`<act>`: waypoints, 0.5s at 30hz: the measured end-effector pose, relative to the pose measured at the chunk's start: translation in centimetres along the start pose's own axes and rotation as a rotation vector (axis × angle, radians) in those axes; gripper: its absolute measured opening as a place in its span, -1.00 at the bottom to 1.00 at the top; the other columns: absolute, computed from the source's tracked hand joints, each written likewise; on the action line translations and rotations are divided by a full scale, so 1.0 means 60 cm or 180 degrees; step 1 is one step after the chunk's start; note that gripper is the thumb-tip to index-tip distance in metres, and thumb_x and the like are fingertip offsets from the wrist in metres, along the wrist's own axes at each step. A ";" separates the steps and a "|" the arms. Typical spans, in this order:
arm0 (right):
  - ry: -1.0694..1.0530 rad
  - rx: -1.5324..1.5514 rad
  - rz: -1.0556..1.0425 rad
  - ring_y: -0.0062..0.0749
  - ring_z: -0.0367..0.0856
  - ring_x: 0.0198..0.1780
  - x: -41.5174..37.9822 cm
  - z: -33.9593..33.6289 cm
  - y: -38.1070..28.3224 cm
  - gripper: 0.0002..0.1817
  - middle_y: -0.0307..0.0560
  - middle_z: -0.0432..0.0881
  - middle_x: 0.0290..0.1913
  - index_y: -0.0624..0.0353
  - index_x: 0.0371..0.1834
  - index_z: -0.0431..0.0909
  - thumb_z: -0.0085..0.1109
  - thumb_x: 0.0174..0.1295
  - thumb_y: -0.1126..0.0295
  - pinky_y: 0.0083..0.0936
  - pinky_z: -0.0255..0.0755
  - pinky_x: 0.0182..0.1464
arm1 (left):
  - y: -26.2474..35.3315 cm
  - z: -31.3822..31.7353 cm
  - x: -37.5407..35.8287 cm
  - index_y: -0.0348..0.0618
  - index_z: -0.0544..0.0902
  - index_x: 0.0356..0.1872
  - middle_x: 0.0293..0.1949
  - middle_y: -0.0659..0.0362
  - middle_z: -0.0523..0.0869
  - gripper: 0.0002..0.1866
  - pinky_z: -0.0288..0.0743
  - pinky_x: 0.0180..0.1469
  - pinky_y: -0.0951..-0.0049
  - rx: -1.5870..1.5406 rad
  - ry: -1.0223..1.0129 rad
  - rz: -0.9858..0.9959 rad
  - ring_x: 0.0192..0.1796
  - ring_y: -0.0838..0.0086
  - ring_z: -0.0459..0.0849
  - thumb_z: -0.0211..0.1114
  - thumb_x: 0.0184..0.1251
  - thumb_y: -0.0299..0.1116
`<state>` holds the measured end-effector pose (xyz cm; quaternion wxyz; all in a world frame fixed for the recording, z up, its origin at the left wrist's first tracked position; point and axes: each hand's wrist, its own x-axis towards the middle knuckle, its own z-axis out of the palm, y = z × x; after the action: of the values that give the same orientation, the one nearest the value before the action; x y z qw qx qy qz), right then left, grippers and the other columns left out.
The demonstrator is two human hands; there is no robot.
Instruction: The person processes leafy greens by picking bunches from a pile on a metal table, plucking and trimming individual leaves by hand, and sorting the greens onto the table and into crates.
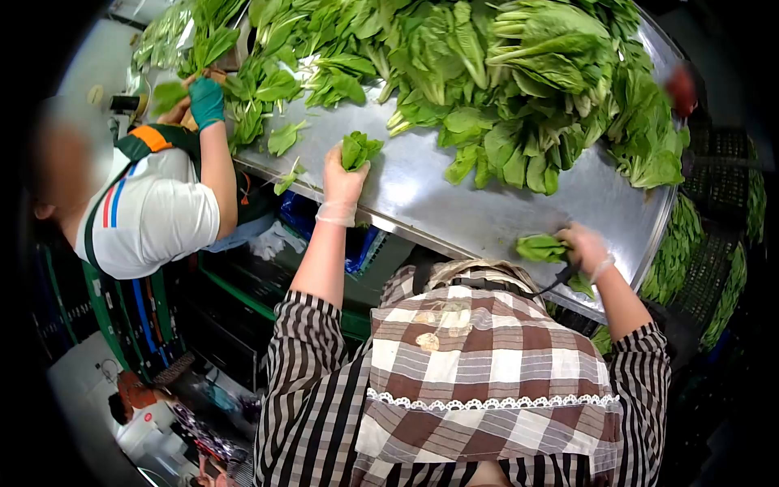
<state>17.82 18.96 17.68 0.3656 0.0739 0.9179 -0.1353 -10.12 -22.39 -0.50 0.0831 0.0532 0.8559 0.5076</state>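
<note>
My left hand (pixel 344 177) is closed round a small bunch of leafy greens (pixel 359 151) over the front part of the metal table (pixel 406 174). To the right, near the table's front edge, my right hand (pixel 584 250) has its fingers closed at the end of another green bunch (pixel 541 248); a dark, thin thing shows below these fingers, too blurred to name. A large pile of leafy greens (pixel 552 69) lies on the table beyond both hands. Loose leaves (pixel 286 139) rest left of my left hand.
On the left a co-worker in a white shirt (pixel 158 207) holds greens with a teal-gloved hand (pixel 206 104). Crates with greens (pixel 704 268) stand at the right. Another person (pixel 134 398) is at the lower left. Blue crates (pixel 363 250) sit beneath the table edge.
</note>
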 end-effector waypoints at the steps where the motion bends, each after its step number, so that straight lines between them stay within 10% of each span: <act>1: 0.0131 -0.0108 0.0290 -0.05 0.66 -0.04 -0.003 0.014 0.022 -0.63 -0.08 0.65 -0.07 -0.08 -0.08 0.68 0.23 0.02 0.56 -0.23 0.55 0.00 | 0.021 -0.001 0.006 -0.21 0.67 -0.06 -0.18 -0.01 0.74 -0.63 0.58 -0.09 0.33 -0.0055 -0.0431 -0.0394 -0.17 0.21 0.73 0.46 0.04 -0.47; 3: 0.0443 0.0123 0.0663 0.00 0.65 -0.06 -0.022 0.018 0.071 -0.63 -0.02 0.65 -0.14 -0.03 -0.11 0.69 0.21 0.01 0.60 -0.20 0.54 -0.03 | 0.142 0.013 -0.022 -0.16 0.64 0.10 -0.03 0.08 0.74 -0.51 0.55 0.09 0.35 -0.0841 -0.1444 -0.1604 -0.01 0.33 0.69 0.47 0.06 -0.47; 6: 0.0968 0.0556 0.0923 0.04 0.66 -0.10 -0.047 -0.002 0.092 -0.62 0.01 0.67 -0.12 0.06 -0.07 0.68 0.23 0.01 0.63 -0.23 0.54 -0.05 | 0.190 0.055 -0.127 -0.31 0.54 0.22 0.06 0.15 0.70 -0.40 0.49 0.20 0.39 -0.1783 -0.2721 -0.1268 0.06 0.45 0.63 0.45 0.06 -0.52; 7: 0.1179 0.0673 0.0964 0.02 0.67 -0.12 -0.050 -0.002 0.096 -0.61 0.00 0.66 -0.12 0.09 -0.06 0.68 0.24 0.00 0.65 -0.25 0.55 -0.06 | 0.204 0.065 -0.146 -0.29 0.57 0.16 -0.08 0.20 0.70 -0.49 0.53 -0.02 0.47 -0.2046 -0.2610 -0.1323 -0.10 0.52 0.63 0.45 0.14 -0.49; 15: 0.1307 0.0847 -0.0001 -0.08 0.68 -0.21 0.058 -0.019 -0.098 -0.64 -0.11 0.64 -0.24 -0.06 -0.07 0.70 0.28 0.03 0.52 -0.22 0.56 -0.17 | 0.085 -0.010 -0.015 -0.30 0.49 0.17 -0.02 0.11 0.70 -0.46 0.57 0.06 0.42 -0.1372 -0.1101 -0.1298 -0.04 0.41 0.69 0.36 0.10 -0.67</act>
<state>13.18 13.83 17.18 0.1584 0.1471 0.9471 -0.2372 -9.31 -20.60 4.35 0.3362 -0.0525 0.6952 0.6332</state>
